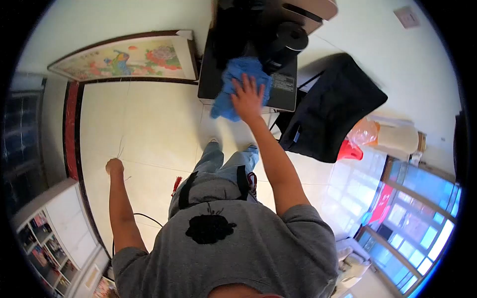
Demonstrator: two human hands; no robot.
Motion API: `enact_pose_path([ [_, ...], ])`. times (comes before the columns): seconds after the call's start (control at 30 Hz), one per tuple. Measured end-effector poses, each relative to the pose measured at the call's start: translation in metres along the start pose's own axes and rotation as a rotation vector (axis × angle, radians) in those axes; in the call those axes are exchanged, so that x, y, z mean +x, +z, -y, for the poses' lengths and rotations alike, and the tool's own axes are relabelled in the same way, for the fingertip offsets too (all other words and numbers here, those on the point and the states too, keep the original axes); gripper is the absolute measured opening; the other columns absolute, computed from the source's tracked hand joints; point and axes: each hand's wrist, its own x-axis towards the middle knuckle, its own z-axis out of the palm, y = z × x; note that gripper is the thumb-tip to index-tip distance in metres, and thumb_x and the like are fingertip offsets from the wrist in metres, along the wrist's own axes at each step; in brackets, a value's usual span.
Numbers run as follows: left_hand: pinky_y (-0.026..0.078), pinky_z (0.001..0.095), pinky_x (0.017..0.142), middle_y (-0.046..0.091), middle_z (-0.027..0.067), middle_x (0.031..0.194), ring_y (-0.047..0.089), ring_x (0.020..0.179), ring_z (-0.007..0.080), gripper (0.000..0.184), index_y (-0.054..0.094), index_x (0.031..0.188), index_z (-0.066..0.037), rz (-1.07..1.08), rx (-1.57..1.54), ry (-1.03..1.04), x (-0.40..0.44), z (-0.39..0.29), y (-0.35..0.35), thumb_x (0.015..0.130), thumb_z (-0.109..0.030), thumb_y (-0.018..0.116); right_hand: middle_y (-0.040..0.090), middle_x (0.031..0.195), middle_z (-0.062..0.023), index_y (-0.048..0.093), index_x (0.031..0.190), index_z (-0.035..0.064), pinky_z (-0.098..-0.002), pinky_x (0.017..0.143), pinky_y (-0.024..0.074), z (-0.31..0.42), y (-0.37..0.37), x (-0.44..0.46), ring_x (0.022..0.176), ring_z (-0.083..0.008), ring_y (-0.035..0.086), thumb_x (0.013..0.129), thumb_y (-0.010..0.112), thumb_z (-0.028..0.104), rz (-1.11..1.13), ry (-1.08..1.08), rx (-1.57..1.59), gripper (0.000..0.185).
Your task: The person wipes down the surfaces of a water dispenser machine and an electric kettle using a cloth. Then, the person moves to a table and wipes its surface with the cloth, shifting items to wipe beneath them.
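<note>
My right hand (248, 98) lies flat with spread fingers on a crumpled blue cloth (233, 79). Beneath the cloth is the dark top of a machine (208, 84), and part of the cloth hangs over its front edge. A black cylinder (289, 38) stands on this machine, just beyond the cloth. Out to the left, over the pale floor, my left hand (115, 167) is closed in a fist. Thin pale strands (120, 144) show right by the fist; whether it grips them I cannot make out.
A framed flower-and-bird picture (144, 58) leans against the wall at left. Right of the machine stands a folding chair with a black cover (325, 111), near a red plastic item (351, 150). White shelves (44, 238) are at lower left; a dark cable (148, 216) runs behind me.
</note>
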Motion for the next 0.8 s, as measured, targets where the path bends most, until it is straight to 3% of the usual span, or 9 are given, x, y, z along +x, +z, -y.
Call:
enact_pose_path([
  [0.17, 0.056, 0.0386, 0.074, 0.07, 0.0073, 0.104, 0.068, 0.095, 0.0265, 0.018, 0.073, 0.096, -0.01, 0.191, 0.219, 0.129, 0.018, 0.013, -0.028, 0.082, -0.013, 0.062, 0.031, 0.151, -0.0051, 0.044, 0.139, 0.0251, -0.0624, 0.109, 0.013, -0.103, -0.02, -0.055, 0.141, -0.0316, 0.023, 0.089, 0.053, 0.032, -0.111, 0.282, -0.081, 0.051],
  [0.3, 0.055, 0.0411, 0.069, 0.071, 0.0054, 0.099, 0.069, 0.088, 0.0226, 0.017, 0.074, 0.094, -0.011, 0.367, 0.338, 0.179, 0.043, -0.003, -0.047, 0.081, -0.011, 0.062, 0.031, 0.151, -0.0054, 0.045, 0.138, 0.0251, -0.0647, 0.107, 0.0161, -0.114, -0.019, -0.041, 0.14, -0.0322, 0.025, 0.091, 0.05, 0.032, -0.126, 0.356, -0.055, 0.048],
  [0.33, 0.053, 0.0411, 0.061, 0.071, 0.0098, 0.084, 0.069, 0.076, 0.0218, 0.013, 0.074, 0.087, -0.007, 0.368, 0.362, 0.234, 0.051, -0.008, -0.051, 0.08, -0.01, 0.063, 0.032, 0.15, -0.0064, 0.046, 0.138, 0.0243, -0.0653, 0.106, 0.0179, -0.107, -0.015, -0.035, 0.139, -0.0328, 0.026, 0.092, 0.05, 0.033, -0.143, 0.403, -0.1, 0.047],
  [0.37, 0.053, 0.0411, 0.061, 0.071, 0.0098, 0.084, 0.069, 0.076, 0.0218, 0.013, 0.074, 0.087, -0.007, 0.36, 0.372, 0.227, 0.057, -0.011, -0.057, 0.08, -0.01, 0.063, 0.034, 0.149, -0.0076, 0.047, 0.136, 0.024, -0.0669, 0.104, 0.0199, -0.092, -0.01, -0.03, 0.139, -0.0337, 0.026, 0.091, 0.052, 0.035, -0.163, 0.448, -0.102, 0.047],
  [0.5, 0.048, 0.0442, 0.054, 0.062, 0.0153, 0.055, 0.064, 0.051, 0.0252, 0.035, 0.07, 0.071, 0.0, 0.182, -0.193, 0.369, 0.087, -0.037, -0.076, 0.087, -0.029, 0.059, 0.032, 0.15, -0.0081, 0.047, 0.136, 0.0258, -0.0646, 0.104, 0.0222, -0.005, -0.014, -0.03, 0.139, -0.0319, 0.027, 0.082, 0.063, 0.039, -0.045, 0.218, 0.15, 0.058],
  [0.57, 0.048, 0.0445, 0.057, 0.061, 0.0149, 0.053, 0.062, 0.049, 0.029, 0.048, 0.066, 0.064, 0.002, 0.008, -0.312, 0.48, 0.066, -0.061, -0.111, 0.085, -0.04, 0.059, 0.032, 0.149, -0.0078, 0.05, 0.133, 0.0241, -0.0638, 0.105, 0.0203, 0.036, 0.002, -0.018, 0.139, -0.0313, 0.026, 0.083, 0.061, 0.038, -0.002, 0.012, 0.222, 0.053],
  [0.7, 0.049, 0.0445, 0.062, 0.062, 0.0155, 0.057, 0.062, 0.053, 0.0322, 0.047, 0.065, 0.068, 0.004, 0.037, -0.26, 0.529, -0.046, -0.098, -0.21, 0.078, -0.042, 0.068, 0.035, 0.148, -0.003, 0.05, 0.133, 0.0267, -0.0595, 0.105, 0.0249, 0.061, 0.018, 0.001, 0.139, -0.0279, 0.027, 0.084, 0.062, 0.032, -0.04, -0.146, 0.207, 0.051],
  [0.77, 0.05, 0.0414, 0.063, 0.064, 0.0164, 0.065, 0.062, 0.057, 0.0317, 0.046, 0.065, 0.078, 0.004, -0.101, -0.219, 0.898, -0.058, -0.106, -0.221, 0.072, -0.04, 0.074, 0.036, 0.148, -0.0017, 0.051, 0.132, 0.0269, -0.0583, 0.105, 0.0255, 0.043, 0.009, 0.0, 0.139, -0.0271, 0.027, 0.085, 0.062, 0.031, -0.042, -0.179, 0.208, 0.049],
  [0.8, 0.05, 0.0403, 0.064, 0.066, 0.017, 0.074, 0.064, 0.066, 0.0287, 0.044, 0.066, 0.087, 0.002, -0.056, -0.166, 0.93, -0.081, -0.112, -0.237, 0.07, -0.037, 0.077, 0.037, 0.147, -0.0008, 0.052, 0.131, 0.0268, -0.0574, 0.106, 0.0255, 0.029, -0.001, -0.005, 0.139, -0.0267, 0.028, 0.085, 0.061, 0.031, -0.028, -0.142, 0.186, 0.047],
])
